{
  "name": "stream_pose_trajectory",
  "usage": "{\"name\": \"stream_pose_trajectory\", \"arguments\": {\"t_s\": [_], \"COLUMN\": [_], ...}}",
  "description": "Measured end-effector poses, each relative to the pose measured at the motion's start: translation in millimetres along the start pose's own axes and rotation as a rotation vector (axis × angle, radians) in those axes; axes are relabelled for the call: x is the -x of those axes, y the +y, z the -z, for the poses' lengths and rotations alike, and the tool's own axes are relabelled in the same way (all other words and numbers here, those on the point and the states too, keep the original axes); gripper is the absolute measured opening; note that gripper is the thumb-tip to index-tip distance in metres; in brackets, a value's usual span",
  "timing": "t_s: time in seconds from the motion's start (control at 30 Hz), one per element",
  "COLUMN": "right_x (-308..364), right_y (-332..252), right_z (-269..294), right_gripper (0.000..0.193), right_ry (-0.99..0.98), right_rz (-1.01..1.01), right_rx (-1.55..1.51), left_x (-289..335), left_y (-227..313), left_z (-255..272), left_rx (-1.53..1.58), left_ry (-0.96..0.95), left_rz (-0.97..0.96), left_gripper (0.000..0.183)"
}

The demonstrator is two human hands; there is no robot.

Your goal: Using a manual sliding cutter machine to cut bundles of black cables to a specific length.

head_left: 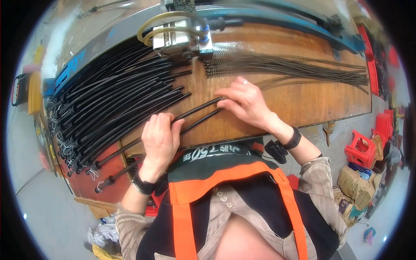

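My left hand (158, 138) is closed round a long black tube (197, 108) that lies slanted across the near edge of the wooden table. At its upper right end, the thumb and fingertips of my right hand (246, 103) pinch the tip; whether anything thinner is pinched there too is hidden. A second black tube (200, 121) runs alongside, just below the first, and passes by my left hand. To the left lies a spread row of black tubes (117, 95) with pale ties at their far left ends. Thin dark coil springs (286, 69) lie bundled beyond my right hand.
A metal clamp device (175, 43) with yellowish hoses (167, 16) stands at the table's far side between tubes and springs. A blue rail (294, 27) runs along the back. Red stools (360, 149) and cardboard boxes (356, 182) sit on the floor at right.
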State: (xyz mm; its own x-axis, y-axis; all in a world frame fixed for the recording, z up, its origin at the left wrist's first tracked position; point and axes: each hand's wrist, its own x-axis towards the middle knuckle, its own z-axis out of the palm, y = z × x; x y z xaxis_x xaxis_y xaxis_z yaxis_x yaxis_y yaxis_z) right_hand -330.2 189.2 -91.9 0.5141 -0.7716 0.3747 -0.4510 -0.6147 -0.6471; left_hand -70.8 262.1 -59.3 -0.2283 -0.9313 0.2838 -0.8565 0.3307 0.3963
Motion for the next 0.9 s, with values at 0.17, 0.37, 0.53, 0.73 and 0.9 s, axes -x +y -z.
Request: {"name": "stream_pose_trajectory", "arguments": {"t_s": [0.17,0.37,0.53,0.73,0.9], "right_x": [9.9,13.9,17.1,16.2,8.3], "right_y": [-0.6,-2.2,-1.2,-7.8,3.0], "right_z": [1.3,0.2,-1.2,9.0,12.0], "right_gripper": [0.032,0.036,0.039,0.033,0.032], "right_ry": [0.048,0.098,0.132,0.099,0.124], "right_rz": [0.011,0.016,0.013,0.076,0.41], "right_rx": [0.025,0.045,0.053,0.187,0.325], "left_x": [7.9,8.1,6.6,8.2,4.3], "left_y": [1.4,0.7,2.0,2.4,2.5], "left_z": [0.1,1.3,3.0,2.0,-3.0], "left_rx": [0.037,-0.014,-0.041,-0.044,-0.002], "left_ry": [-0.002,-0.016,-0.024,-0.036,-0.054], "left_rz": [-0.029,-0.081,-0.093,-0.086,-0.091], "left_gripper": [0.021,0.018,0.016,0.016,0.016]}}
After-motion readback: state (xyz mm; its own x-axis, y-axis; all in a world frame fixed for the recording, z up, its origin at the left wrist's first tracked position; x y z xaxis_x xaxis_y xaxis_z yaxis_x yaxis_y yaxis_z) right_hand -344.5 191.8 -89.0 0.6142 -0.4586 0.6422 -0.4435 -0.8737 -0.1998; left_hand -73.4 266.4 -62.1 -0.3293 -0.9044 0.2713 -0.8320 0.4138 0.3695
